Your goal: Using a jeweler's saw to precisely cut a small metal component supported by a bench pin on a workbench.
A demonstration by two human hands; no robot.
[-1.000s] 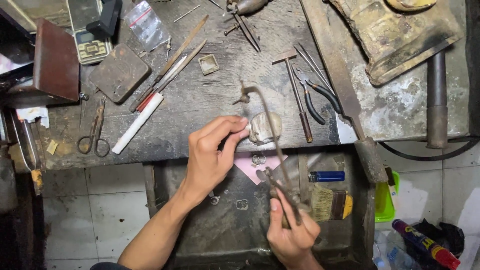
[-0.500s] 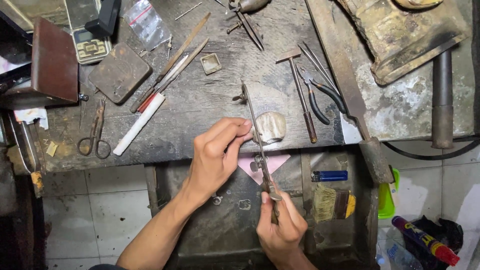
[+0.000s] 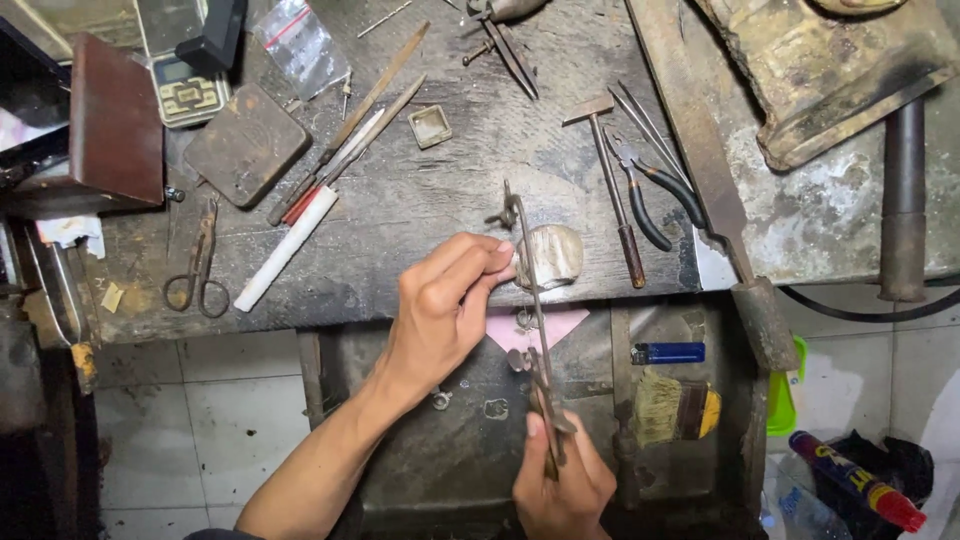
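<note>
Now the right hand [image 3: 562, 482] is gripping a jeweller's saw [image 3: 530, 300] by its handle, the frame swung upright since a second ago, while the left hand [image 3: 445, 300] is pinching a small workpiece, too small to identify, against the pale bench peg [image 3: 555, 255] at the near edge of the workbench [image 3: 420, 200].

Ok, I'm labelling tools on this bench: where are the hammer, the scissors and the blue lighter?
hammer [image 3: 608, 180], head view, on its shaft.
scissors [image 3: 203, 250], head view, near the pivot.
blue lighter [image 3: 668, 353], head view, middle of its body.
</note>
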